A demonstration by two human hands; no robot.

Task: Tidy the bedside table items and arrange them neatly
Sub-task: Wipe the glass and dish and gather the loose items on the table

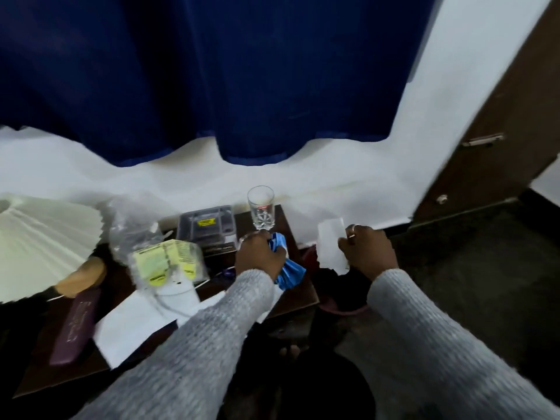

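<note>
On the dark wooden bedside table (288, 218) my left hand (259, 256) is shut on a crumpled blue cloth (289, 272) near the right edge. A clear cut-pattern glass (261, 207) stands upright just behind that hand. My right hand (368, 253) is off the table's right side and holds a white sheet of paper (331, 247) upright. A clear plastic bag with yellow labelled packets (165, 262) lies mid-table, a grey plastic box (207, 222) behind it, white papers (145, 325) in front, and a maroon case (75, 325) at the left.
A pleated cream lamp shade (39, 241) covers the table's left end over a wooden base (81, 277). A dark blue curtain (212, 71) hangs on the white wall behind. A brown door (497, 131) stands at the right, with dark floor and a dim bin shape (339, 298) below.
</note>
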